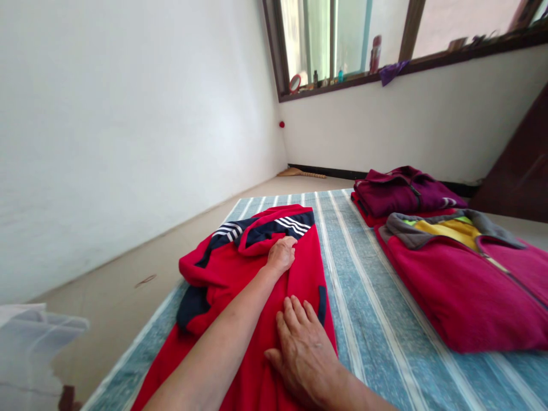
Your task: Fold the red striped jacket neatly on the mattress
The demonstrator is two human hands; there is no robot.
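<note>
A red track jacket [257,274] with navy panels and white stripes lies partly folded on a blue striped mat [368,297]. My left hand [281,255] rests high on the jacket, its fingers curled over a fold near the striped part. Lower down, my right hand [303,359] presses flat on the red fabric with its fingers spread, holding nothing. Both forearms are bare and cover the lower part of the jacket.
On the mat to the right lie a folded maroon jacket [405,194] and a magenta fleece jacket [462,285] with a grey collar. A translucent plastic box [29,354] stands at lower left. A broom [302,173] lies by the far wall, below a cluttered windowsill [342,85].
</note>
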